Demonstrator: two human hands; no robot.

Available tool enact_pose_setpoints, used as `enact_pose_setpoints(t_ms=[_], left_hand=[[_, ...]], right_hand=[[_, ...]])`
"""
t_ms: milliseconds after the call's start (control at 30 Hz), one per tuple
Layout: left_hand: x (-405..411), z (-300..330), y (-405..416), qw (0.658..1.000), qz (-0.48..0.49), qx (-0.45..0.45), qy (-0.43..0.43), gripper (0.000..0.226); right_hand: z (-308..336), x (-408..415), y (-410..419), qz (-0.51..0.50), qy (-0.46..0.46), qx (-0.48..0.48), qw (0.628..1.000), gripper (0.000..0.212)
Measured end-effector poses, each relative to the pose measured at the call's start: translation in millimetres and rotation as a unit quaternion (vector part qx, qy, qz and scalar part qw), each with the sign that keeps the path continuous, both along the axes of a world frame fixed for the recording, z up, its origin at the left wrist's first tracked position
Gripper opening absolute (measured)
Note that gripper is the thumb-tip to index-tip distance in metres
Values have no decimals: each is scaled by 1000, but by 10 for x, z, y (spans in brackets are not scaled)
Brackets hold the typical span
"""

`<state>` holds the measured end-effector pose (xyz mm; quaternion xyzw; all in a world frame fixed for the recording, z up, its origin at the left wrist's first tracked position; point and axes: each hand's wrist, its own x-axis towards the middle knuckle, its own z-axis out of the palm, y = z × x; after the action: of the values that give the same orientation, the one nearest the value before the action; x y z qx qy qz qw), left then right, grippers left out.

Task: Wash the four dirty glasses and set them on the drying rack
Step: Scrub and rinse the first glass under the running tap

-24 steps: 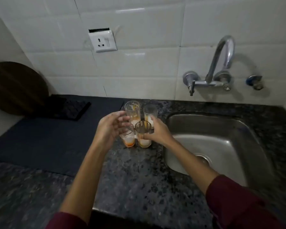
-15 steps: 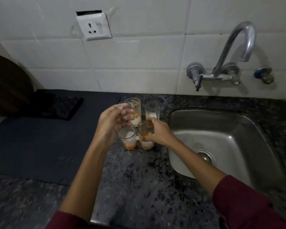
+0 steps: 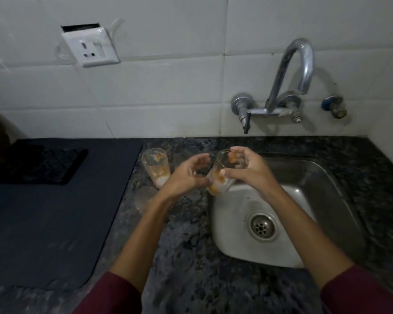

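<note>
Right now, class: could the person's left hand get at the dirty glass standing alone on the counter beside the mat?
Probably yes. The left hand lies just right of that standing glass, and bare counter lies between them. The hand does seem to be cupping another glass with the right hand, so it would have to let go first.

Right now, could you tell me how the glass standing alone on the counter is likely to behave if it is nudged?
The glass looks tall and narrow-based, so it would probably tip easily. Clear and thin-walled, it likely breaks on the granite counter. Orange residue suggests a slippery grip.
</note>
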<state>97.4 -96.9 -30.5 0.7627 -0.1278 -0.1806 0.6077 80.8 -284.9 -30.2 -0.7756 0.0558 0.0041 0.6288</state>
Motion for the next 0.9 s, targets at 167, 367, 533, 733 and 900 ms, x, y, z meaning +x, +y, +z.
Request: enact_pose_setpoints(t_ms=[167,367,533,733,900], left_hand=[[191,-194,-513,997,-44,40,-42,80],[358,-189,-717,995,38,56,-67,68],[426,-276,-677,993,72,77,-54,72],[421,-269,-681,994,67,71,-46,74],[425,-269,-689,994,53,81,-52,57]], right_hand=[[129,89,-246,-17,-23,-13,999,73],[291,277,-489,2,4,-43,999,60],[344,857,-480,-75,-30,-312,946,51],[198,1110,-380,-95,-95,-444,886,35],[148,1162,-387,-74,-124,-513,846,38]])
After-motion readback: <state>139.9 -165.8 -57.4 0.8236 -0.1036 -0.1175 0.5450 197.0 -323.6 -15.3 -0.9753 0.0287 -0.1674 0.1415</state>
